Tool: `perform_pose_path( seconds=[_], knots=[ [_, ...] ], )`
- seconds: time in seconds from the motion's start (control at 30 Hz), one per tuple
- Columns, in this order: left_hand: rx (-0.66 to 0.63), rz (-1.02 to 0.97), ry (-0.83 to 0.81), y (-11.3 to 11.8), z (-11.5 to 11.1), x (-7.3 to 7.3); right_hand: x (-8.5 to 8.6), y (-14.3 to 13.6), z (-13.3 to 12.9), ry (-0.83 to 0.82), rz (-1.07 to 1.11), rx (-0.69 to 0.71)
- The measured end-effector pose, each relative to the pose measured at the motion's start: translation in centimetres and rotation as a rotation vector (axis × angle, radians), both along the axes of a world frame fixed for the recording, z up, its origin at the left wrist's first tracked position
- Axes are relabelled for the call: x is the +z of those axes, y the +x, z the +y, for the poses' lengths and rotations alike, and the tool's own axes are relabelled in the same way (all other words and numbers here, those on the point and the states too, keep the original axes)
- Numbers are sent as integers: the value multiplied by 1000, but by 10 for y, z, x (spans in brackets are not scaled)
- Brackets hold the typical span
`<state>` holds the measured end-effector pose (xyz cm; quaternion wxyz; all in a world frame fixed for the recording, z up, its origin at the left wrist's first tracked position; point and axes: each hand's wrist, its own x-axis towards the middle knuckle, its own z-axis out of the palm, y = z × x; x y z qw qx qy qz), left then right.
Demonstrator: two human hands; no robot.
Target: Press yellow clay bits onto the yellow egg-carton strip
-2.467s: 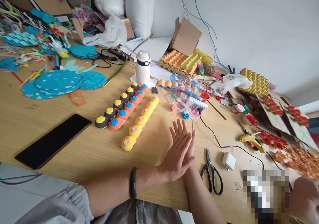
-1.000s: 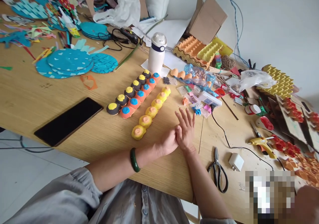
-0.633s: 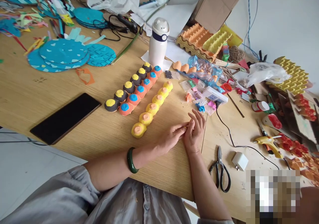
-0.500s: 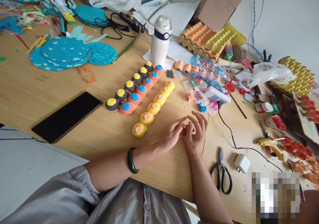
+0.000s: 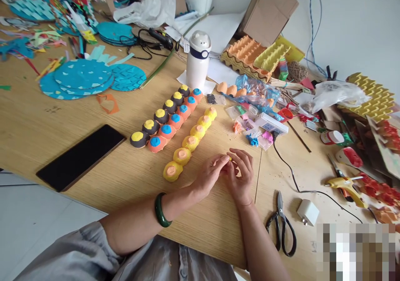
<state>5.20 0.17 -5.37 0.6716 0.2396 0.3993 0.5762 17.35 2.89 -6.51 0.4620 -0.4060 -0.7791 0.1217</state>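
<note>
Above the table my left hand (image 5: 210, 172), with a dark green bangle (image 5: 162, 210) at its wrist, meets my right hand (image 5: 241, 175) fingertip to fingertip. Between the fingers shows a small yellow bit (image 5: 230, 159) of soft material, with something reddish under it mostly hidden. To the left lies a yellow egg-carton strip (image 5: 198, 133) with peach dabs on its cups. Beside it are an orange strip (image 5: 175, 120) with blue dabs and a black strip (image 5: 161, 115) with yellow dabs.
A black phone (image 5: 81, 157) lies left, scissors (image 5: 281, 227) and a white charger (image 5: 308, 212) right. A white bottle (image 5: 196, 66) stands behind the strips. Small clay packets (image 5: 250, 127), a white power strip (image 5: 271, 123) with a cord and a yellow glue gun (image 5: 345, 185) lie farther right.
My hands have drawn a little closer together, and the right fingers have curled in more. The view has shifted slightly; the strips lie as before.
</note>
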Motion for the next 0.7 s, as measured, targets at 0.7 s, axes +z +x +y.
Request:
perform_pose_path(
  seconds=[0.7],
  knots=[
    [-28, 6, -66, -3, 2, 1, 0, 1, 0, -11, 57, 69]
  ],
)
